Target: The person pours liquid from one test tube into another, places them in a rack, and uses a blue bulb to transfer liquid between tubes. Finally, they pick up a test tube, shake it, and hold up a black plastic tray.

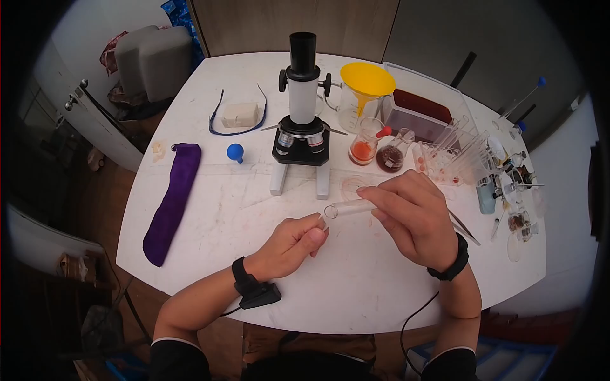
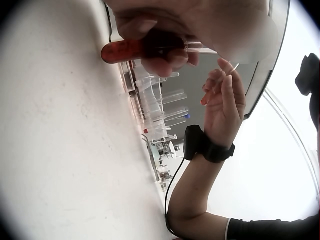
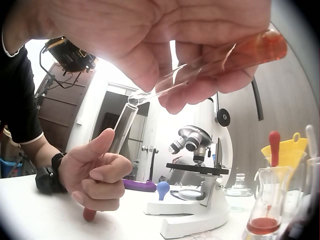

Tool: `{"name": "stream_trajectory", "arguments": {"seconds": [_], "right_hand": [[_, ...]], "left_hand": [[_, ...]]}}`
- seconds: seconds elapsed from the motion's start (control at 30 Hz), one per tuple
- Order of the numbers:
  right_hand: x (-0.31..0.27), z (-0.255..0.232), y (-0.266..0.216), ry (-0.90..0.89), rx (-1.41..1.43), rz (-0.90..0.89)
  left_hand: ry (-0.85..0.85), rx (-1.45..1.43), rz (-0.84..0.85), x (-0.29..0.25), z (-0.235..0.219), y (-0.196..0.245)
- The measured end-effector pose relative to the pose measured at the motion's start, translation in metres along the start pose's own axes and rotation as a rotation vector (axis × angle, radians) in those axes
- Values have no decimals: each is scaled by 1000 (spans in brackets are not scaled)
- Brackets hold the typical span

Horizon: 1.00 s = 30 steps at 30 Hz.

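Observation:
My left hand (image 1: 289, 247) grips a glass test tube (image 3: 125, 125) upright, its fingers curled round it. Dark red liquid fills the rounded bottom of that tube (image 2: 120, 51), which shows below the fingers in the left wrist view. My right hand (image 1: 413, 216) holds a second test tube (image 3: 260, 50) between thumb and fingers, tilted with its mouth low and to the left. Orange-red liquid lies toward its closed end. In the right wrist view, the two tube mouths meet, the tilted one right at the upright tube's rim.
A microscope (image 1: 304, 95) stands beyond the hands. To its right are two flasks with reddish liquid (image 1: 362, 151), a yellow funnel (image 1: 367, 77) in a beaker, and a rack of tubes (image 1: 454, 155). A blue bulb (image 1: 235, 152), safety glasses (image 1: 238, 133) and purple pouch (image 1: 175, 203) lie left.

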State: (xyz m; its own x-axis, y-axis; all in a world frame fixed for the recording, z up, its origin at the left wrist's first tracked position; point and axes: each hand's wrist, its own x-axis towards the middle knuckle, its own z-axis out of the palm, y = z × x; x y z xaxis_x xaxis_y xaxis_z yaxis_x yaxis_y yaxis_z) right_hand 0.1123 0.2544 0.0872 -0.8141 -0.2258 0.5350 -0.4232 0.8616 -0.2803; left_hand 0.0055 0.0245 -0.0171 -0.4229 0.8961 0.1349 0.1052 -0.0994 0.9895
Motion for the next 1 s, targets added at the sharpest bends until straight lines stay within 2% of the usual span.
{"name": "stream_trajectory", "arguments": {"seconds": [1.0], "right_hand": [[2,-12,-9,-47,-52,20]], "left_hand": [[-19,-8,-8,-1,0,-6]]}}
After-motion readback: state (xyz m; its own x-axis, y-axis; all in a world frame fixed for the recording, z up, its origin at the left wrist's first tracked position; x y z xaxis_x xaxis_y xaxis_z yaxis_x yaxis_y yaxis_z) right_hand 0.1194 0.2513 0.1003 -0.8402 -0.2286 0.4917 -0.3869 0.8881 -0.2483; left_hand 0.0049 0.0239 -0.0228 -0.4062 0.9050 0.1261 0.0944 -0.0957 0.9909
